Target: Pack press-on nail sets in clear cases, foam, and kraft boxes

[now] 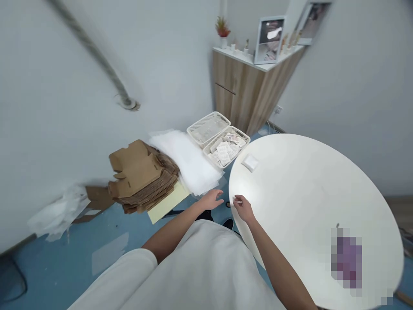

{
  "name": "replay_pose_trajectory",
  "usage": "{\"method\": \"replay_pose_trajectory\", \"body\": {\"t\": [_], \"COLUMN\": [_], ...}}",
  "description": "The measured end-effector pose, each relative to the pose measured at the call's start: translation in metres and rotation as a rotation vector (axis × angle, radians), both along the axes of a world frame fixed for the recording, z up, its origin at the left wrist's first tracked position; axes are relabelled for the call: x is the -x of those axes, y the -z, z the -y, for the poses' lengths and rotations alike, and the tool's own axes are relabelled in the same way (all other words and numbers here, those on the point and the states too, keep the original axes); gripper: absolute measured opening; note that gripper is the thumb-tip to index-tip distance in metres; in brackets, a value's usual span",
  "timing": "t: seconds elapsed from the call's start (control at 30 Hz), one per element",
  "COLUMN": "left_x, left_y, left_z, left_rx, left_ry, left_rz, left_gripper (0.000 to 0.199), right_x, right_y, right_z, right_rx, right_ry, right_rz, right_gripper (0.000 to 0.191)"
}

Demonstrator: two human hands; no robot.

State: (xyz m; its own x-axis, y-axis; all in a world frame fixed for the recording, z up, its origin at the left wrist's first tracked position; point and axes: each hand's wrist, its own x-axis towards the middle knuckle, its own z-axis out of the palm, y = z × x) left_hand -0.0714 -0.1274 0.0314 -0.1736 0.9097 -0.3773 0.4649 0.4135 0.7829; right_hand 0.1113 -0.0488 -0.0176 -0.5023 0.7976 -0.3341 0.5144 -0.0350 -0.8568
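Note:
My left hand (211, 200) hovers between the stacked materials and the round white table (300, 185). Its fingers are apart and hold nothing that I can see. Over the table's near left edge is my right hand (244, 209), fingers loosely bent and spread, with nothing plainly held. A small white packet (250, 162) lies flat on the table beyond my right hand. To the left of my left hand, a pile of white translucent sheets (190, 161) sits beside a stack of folded brown cardboard boxes (138, 172).
White baskets hold packets (226, 150) past the sheets. A wood-grain cabinet (241, 86) carries a picture frame (270, 41) and a potted plant (222, 30). Yellow board (169, 203) lies under the boxes. White plastic (61, 211) is at far left. A pixelated purple patch (348, 260) covers part of the table.

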Motion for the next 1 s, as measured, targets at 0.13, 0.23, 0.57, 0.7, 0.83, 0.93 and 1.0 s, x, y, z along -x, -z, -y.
{"method": "replay_pose_trajectory", "body": {"t": [0.13, 0.23, 0.57, 0.7, 0.83, 0.93, 1.0], "left_x": [0.035, 0.074, 0.217, 0.240, 0.245, 0.249, 0.253], "left_y": [-0.010, -0.019, -0.035, -0.023, -0.017, -0.018, -0.021], "left_z": [0.019, 0.044, 0.153, 0.175, 0.181, 0.185, 0.187], "left_rx": [-0.146, -0.254, 0.028, 0.083, 0.063, 0.044, 0.037], "left_ry": [-0.186, -0.367, -0.576, -0.539, -0.503, -0.485, -0.484], "left_rz": [-0.199, -0.377, -0.657, -0.587, -0.523, -0.461, -0.417], "left_gripper": [0.034, 0.031, 0.045, 0.053, 0.058, 0.058, 0.055], "right_x": [0.047, 0.096, 0.295, 0.349, 0.377, 0.384, 0.384], "right_y": [-0.012, -0.024, -0.080, -0.086, -0.085, -0.087, -0.090], "right_z": [-0.001, 0.001, 0.049, 0.072, 0.081, 0.072, 0.059], "right_rx": [-0.051, -0.141, -0.702, -0.950, -0.994, -0.933, -0.853], "right_ry": [-0.207, -0.373, -0.746, -0.852, -0.829, -0.774, -0.732], "right_rz": [-0.016, -0.010, -0.056, 0.086, 0.326, 0.503, 0.531], "right_gripper": [0.031, 0.031, 0.030, 0.038, 0.036, 0.023, 0.018]}}
